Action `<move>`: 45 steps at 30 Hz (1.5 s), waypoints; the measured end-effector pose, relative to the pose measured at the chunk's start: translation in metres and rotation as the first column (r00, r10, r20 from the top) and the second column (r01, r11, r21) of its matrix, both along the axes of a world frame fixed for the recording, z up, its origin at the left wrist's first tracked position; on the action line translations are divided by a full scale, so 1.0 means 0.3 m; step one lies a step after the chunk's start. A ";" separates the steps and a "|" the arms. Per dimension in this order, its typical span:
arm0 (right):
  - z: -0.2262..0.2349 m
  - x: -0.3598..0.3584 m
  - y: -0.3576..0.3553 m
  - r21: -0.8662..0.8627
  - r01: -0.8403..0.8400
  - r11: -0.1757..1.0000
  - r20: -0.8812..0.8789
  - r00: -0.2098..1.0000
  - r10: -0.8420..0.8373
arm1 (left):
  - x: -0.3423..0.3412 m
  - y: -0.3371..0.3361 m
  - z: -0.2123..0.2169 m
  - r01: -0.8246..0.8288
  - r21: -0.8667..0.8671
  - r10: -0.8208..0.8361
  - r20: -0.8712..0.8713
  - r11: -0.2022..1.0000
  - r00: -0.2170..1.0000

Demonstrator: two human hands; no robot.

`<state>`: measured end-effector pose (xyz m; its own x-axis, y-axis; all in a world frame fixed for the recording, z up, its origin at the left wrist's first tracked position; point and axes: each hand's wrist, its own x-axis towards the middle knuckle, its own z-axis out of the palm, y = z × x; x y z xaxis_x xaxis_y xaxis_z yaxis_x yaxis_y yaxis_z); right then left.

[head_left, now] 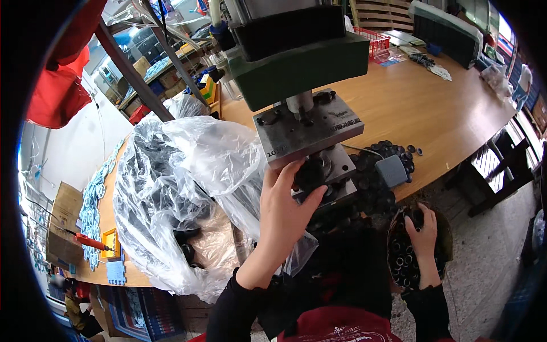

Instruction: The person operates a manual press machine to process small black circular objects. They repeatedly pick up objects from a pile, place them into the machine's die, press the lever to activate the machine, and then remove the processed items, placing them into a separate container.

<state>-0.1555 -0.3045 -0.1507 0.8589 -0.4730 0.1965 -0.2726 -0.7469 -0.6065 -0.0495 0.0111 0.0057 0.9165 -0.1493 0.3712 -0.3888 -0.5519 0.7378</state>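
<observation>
My left hand [288, 208] is at the press, its thumb and fingers curled round a black round rubber part [310, 174] at the lower die. Just above its fingertips sits the steel upper die plate [310, 132], hung from the green press head [299, 71]. A round metal piece of the lower die block [342, 162] shows beside the part. My right hand [423, 231] reaches over a bin [447, 239] of black rings [400, 261], thumb and fingers apart. Nothing plainly shows between them, though the dark contents make this hard to see.
Loose black round parts [384, 196] lie heaped right of the die, with a grey-blue box on a cable [391, 171] among them. A large clear plastic bag [188, 171] with black parts covers the table to the left. An orange-red screwdriver [91, 241] is farther left.
</observation>
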 end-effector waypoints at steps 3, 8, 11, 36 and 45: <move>-0.160 -0.193 -0.182 -0.133 0.089 0.987 -0.270 0.955 -0.123 | 0.029 -0.013 -0.001 -0.070 0.062 0.067 0.050 0.996 0.996; -0.226 -0.305 -0.270 -0.084 0.220 0.972 -0.315 0.919 -0.236 | 0.028 -0.015 -0.029 -0.109 -0.007 0.109 0.042 0.994 0.993; -0.195 -0.267 -0.229 -0.058 0.191 0.980 -0.315 0.928 -0.200 | 0.033 -0.008 -0.046 -0.099 0.103 0.090 0.091 0.990 0.992; 0.097 0.416 0.115 -0.429 -0.304 0.851 -0.175 0.952 0.252 | -0.012 -0.020 -0.060 -0.116 -0.065 0.130 0.288 0.991 0.949; 0.136 0.297 0.086 0.033 -0.371 0.928 0.199 0.912 0.357 | -0.174 0.553 -0.170 -0.245 0.376 0.284 -0.051 0.894 0.958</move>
